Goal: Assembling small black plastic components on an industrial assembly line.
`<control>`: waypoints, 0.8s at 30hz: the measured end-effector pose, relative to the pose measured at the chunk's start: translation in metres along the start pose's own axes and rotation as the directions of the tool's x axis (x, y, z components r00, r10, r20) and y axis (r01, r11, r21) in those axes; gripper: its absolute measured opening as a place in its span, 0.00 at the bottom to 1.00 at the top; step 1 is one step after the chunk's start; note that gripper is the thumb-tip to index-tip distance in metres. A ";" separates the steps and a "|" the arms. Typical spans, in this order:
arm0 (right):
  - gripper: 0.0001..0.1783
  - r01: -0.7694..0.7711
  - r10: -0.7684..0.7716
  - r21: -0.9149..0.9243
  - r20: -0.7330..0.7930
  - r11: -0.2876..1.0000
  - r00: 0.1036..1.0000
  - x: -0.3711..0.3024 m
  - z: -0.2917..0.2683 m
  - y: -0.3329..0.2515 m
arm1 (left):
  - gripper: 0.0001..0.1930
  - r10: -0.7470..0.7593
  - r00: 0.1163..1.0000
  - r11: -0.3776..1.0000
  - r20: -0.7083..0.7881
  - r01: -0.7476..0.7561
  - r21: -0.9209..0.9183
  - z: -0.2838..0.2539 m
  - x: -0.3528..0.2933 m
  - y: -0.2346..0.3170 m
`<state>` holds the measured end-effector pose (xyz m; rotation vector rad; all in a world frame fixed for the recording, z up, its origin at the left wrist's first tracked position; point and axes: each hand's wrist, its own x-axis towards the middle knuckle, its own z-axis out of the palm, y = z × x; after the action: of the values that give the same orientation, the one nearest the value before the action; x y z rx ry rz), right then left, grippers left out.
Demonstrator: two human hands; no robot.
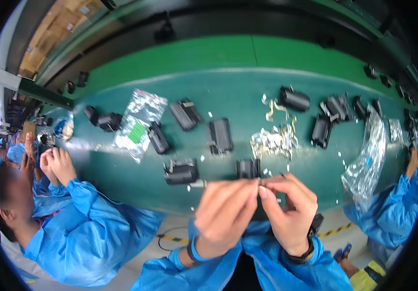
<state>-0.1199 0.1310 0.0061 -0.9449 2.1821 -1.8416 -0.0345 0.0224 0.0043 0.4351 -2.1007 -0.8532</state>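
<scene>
Near the front edge of the table, my left hand and my right hand meet fingertip to fingertip. Both are closed in a pinch around something small and dark; the fingers hide most of it. Just beyond the fingertips sits a black plastic housing, partly covered by my left hand. Left of it lies another black housing with a pale strip beside my left knuckles. Past my right hand is a loose heap of small white and gold-coloured pieces.
More black housings stand across the green table. A clear bag with a green label lies left; a crumpled plastic bag lies right. White scraps dot the surface. Co-workers in blue gowns sit on both sides.
</scene>
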 end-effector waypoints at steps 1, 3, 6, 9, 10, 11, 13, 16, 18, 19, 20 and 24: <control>0.07 -0.032 0.032 0.009 -0.019 0.999 0.999 -0.004 0.001 0.002 | 0.13 -0.007 1.000 1.000 0.014 0.007 -0.004 0.001 -0.002 0.002; 0.06 -0.026 0.026 -0.005 -0.004 1.000 1.000 -0.005 -0.003 0.002 | 0.13 -0.004 1.000 1.000 0.008 0.004 -0.019 0.002 -0.003 0.002; 0.06 -0.035 0.036 -0.023 0.028 0.999 0.999 -0.003 -0.006 0.001 | 0.12 -0.021 1.000 0.999 0.001 0.021 -0.046 0.002 -0.002 0.002; 0.06 -0.023 0.026 -0.056 0.055 0.998 0.998 0.003 -0.009 0.002 | 0.10 -0.091 0.995 0.990 0.033 0.094 -0.106 0.002 0.000 0.001; 0.06 -0.010 0.016 -0.083 0.076 0.997 0.997 0.001 -0.011 -0.001 | 0.09 -0.103 0.994 0.987 0.029 0.106 -0.123 0.001 0.001 0.000; 0.06 -0.005 0.007 -0.025 0.055 1.000 0.998 0.000 -0.009 0.000 | 0.09 -0.116 0.993 0.983 0.027 0.119 -0.140 0.000 0.001 0.000; 0.06 -0.030 0.029 0.016 0.063 0.999 0.998 0.003 -0.010 -0.001 | 0.08 -0.167 0.984 0.967 0.058 0.175 -0.184 -0.003 0.005 0.001; 0.05 -0.151 0.141 0.135 0.079 0.979 0.987 0.002 -0.015 0.005 | 0.07 -0.201 0.978 0.956 0.051 0.208 -0.207 -0.008 0.005 0.000; 0.04 -0.251 0.239 0.216 0.081 0.944 0.968 0.002 -0.019 0.003 | 0.06 -0.169 0.984 0.967 0.050 0.175 -0.184 -0.018 0.003 -0.004; 0.04 -0.341 0.328 0.300 0.093 0.891 0.940 0.002 -0.022 0.003 | 0.07 -0.156 0.985 0.973 0.068 0.166 -0.164 -0.024 0.000 -0.006; 0.03 -0.325 0.306 0.318 0.110 0.891 0.946 0.000 -0.025 0.007 | 0.07 -0.134 0.981 0.981 0.140 0.151 -0.118 -0.031 0.000 -0.009; 0.04 -0.191 0.170 0.151 0.142 0.970 0.975 0.000 -0.031 0.011 | 0.09 -0.138 0.973 0.986 0.187 0.152 -0.063 -0.034 -0.009 -0.016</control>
<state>-0.1389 0.1573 0.0036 -0.7804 1.9372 -1.7901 -0.0020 0.0016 0.0032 0.4904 -2.2141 -1.0909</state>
